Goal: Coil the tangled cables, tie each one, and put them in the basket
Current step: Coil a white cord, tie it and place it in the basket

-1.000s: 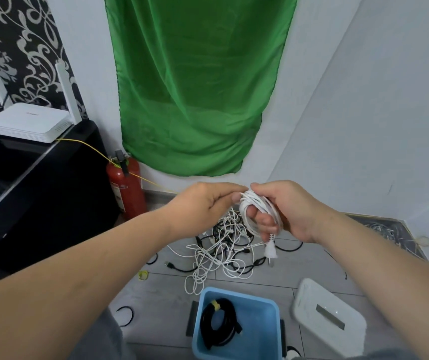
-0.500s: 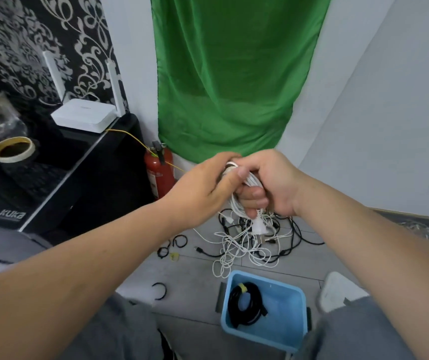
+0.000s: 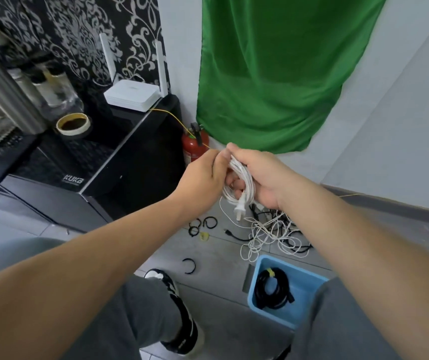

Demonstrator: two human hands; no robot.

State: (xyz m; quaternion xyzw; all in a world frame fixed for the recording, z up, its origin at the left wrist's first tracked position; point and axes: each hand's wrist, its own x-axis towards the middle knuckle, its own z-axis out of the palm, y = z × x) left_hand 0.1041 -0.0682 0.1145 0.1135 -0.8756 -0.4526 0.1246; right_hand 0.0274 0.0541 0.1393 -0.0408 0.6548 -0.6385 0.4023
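The white cable coil (image 3: 240, 181) is being held in mid-air, above the floor (image 3: 221, 289) and in front of the green cloth (image 3: 273, 74). The right hand (image 3: 264, 178) is wrapping its grip tightly around the coil's loops, with the white plug (image 3: 240, 211) hanging below the fingers. The left hand (image 3: 203, 178) is pinching the strands at the top of the coil, its grip closed on them. A loose white strand is trailing from the coil down to the tangled cables (image 3: 273, 233), which are lying on the floor just beyond the blue basket (image 3: 308, 284). A black coiled cable (image 3: 272, 291), bound with a yellow tie (image 3: 270, 272), is lying inside the basket. Several black ties (image 3: 209, 222) are lying on the floor to the left of the tangle. A red fire extinguisher (image 3: 195, 148) is standing against the wall behind the left hand.
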